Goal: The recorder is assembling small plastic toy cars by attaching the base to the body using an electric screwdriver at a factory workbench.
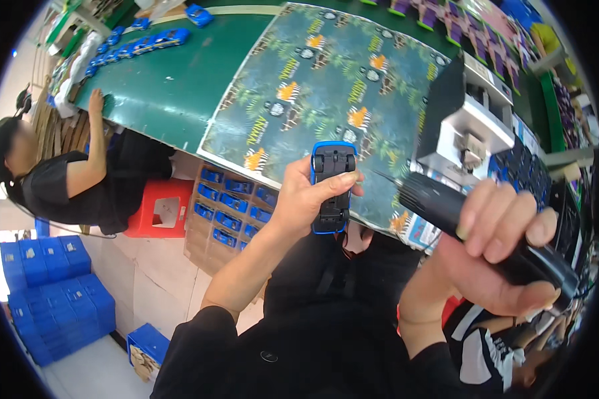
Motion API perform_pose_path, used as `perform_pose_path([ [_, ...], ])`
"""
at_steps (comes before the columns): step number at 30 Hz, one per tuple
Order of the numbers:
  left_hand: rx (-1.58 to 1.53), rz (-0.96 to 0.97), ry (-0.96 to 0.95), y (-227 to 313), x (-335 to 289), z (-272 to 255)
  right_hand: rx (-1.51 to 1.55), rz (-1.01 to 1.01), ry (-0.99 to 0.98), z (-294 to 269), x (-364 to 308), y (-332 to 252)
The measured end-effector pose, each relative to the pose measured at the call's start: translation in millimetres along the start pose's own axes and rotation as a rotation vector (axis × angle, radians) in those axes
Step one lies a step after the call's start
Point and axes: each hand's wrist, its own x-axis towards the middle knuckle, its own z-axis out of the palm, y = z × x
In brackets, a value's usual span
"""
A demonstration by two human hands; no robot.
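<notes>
My left hand (298,201) is wrapped round a blue toy car (333,183), with the thumb across its black underside. The car is turned bottom up, and its wheels show at both ends. In my right hand (489,249) is a black electric screwdriver (434,203), held level with the fingers closed round its body. Its thin bit points left toward the car, and a gap seems to lie between the tip and the car. Both hands are above the near edge of a patterned mat (313,86).
Right of the mat stands a black-and-white box-shaped device (469,123). Several blue toy cars (150,43) line the far left of the green table (160,93). A divided carton (203,249) holds more cars below. A co-worker (63,176) sits left by a red stool (160,209).
</notes>
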Motion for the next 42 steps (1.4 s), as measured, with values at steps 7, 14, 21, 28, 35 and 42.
perform_pose_path([
  [7, 0.053, -0.038, -0.028, -8.4, -8.5, 24.7, -0.053, 0.04, -0.132, -10.4, -4.3, 12.2],
  [14, 0.14, -0.024, -0.066, -13.2, -5.4, 23.8, -0.109, -0.012, -0.087, -9.6, -11.4, 14.0],
  [21, 0.211, -0.001, -0.021, 0.8, -9.9, 26.6, -0.078, -0.021, -0.041, 2.9, -6.7, 24.4],
  [28, 0.438, 0.24, -0.127, -17.6, -6.6, 42.7, -0.16, -0.084, -0.286, -31.6, -8.1, 6.7],
  [35, 0.482, 0.094, -0.171, -17.3, -14.6, 30.6, -0.026, 0.062, -0.437, -37.7, -4.3, 12.7],
  [42, 0.579, 0.099, -0.204, -7.8, -13.9, 37.4, 0.164, -0.016, -0.513, -39.0, 0.6, 6.0],
])
